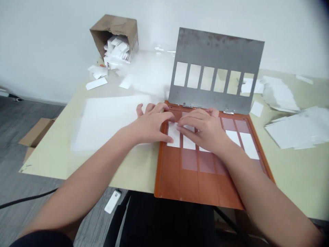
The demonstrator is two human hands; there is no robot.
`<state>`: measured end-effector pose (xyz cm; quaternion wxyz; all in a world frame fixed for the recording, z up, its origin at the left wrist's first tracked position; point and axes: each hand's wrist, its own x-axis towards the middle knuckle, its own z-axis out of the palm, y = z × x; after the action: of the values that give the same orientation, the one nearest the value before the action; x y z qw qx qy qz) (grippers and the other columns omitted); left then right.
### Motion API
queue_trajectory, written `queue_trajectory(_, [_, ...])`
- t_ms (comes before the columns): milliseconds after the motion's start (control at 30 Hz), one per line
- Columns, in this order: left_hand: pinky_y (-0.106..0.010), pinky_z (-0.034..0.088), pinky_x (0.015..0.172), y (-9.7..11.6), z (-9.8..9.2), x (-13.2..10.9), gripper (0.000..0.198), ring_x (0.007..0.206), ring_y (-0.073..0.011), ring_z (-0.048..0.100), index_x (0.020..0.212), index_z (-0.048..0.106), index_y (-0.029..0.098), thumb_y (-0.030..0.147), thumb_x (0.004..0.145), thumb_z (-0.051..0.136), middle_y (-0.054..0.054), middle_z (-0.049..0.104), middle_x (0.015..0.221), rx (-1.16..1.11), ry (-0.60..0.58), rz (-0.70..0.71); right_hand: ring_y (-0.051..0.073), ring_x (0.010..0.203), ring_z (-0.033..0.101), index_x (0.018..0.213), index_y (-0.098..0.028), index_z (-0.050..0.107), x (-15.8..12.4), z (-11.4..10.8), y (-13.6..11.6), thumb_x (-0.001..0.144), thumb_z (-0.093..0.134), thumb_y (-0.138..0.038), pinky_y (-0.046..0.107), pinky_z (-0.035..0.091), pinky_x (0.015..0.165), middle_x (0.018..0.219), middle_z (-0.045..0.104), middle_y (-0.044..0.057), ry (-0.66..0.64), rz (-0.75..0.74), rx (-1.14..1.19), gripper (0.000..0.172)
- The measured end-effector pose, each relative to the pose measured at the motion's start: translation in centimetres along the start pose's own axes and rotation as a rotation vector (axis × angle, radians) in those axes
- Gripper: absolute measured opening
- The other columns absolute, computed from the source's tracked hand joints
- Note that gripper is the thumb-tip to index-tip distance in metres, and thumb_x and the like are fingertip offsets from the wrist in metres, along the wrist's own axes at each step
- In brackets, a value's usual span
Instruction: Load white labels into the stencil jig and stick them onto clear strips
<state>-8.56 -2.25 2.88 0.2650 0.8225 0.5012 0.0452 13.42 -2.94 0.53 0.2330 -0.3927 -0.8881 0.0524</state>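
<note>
A white card [173,137] lies in the leftmost channel of an orange tray [168,171]. My left hand [151,125] is spread over the tray's left edge, its thumb on the card's lower left part and its index finger near the card's top end. From the right, my right hand [205,130] reaches in with thumb and fingertips pinched together at the same card's right edge. Other white cards, such as the one at the far right [248,145], sit in neighbouring channels over pinkish clear strips [189,160]. My right hand and forearm hide the middle channels.
Hinged to the tray, a grey metal lid [216,44] with rectangular windows stands raised behind. A cardboard box [113,23] full of white cards lies at the back left. White sheets [108,120] cover the left; stacked sheets in clear plastic [300,127] lie right.
</note>
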Motion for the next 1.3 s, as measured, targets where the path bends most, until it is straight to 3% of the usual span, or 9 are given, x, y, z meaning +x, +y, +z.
queue_trajectory(433, [-0.077, -0.004, 0.110, 0.2, 0.2, -0.2, 0.040, 0.130, -0.0374, 0.037, 0.103, 0.068, 0.028, 0.054, 0.074, 0.075, -0.005, 0.048, 0.136, 0.098, 0.040, 0.049, 0.018, 0.087, 0.063, 0.079, -0.026, 0.070, -0.2, -0.4, -0.5, 0.097, 0.055, -0.021, 0.043, 0.021, 0.092, 0.087, 0.076, -0.004, -0.030, -0.102, -0.054, 0.024])
queue_trajectory(1300, [-0.082, 0.002, 0.107, 0.8, 0.5, -0.6, 0.021, 0.121, -0.0347, 0.045, 0.080, 0.072, 0.025, 0.042, 0.074, 0.082, -0.005, 0.053, 0.127, 0.166, 0.110, 0.101, 0.017, 0.085, 0.064, 0.077, -0.025, 0.072, -0.2, -0.9, -1.3, 0.096, 0.054, -0.011, 0.044, 0.022, 0.091, 0.087, 0.076, -0.006, -0.054, -0.123, -0.069, 0.030])
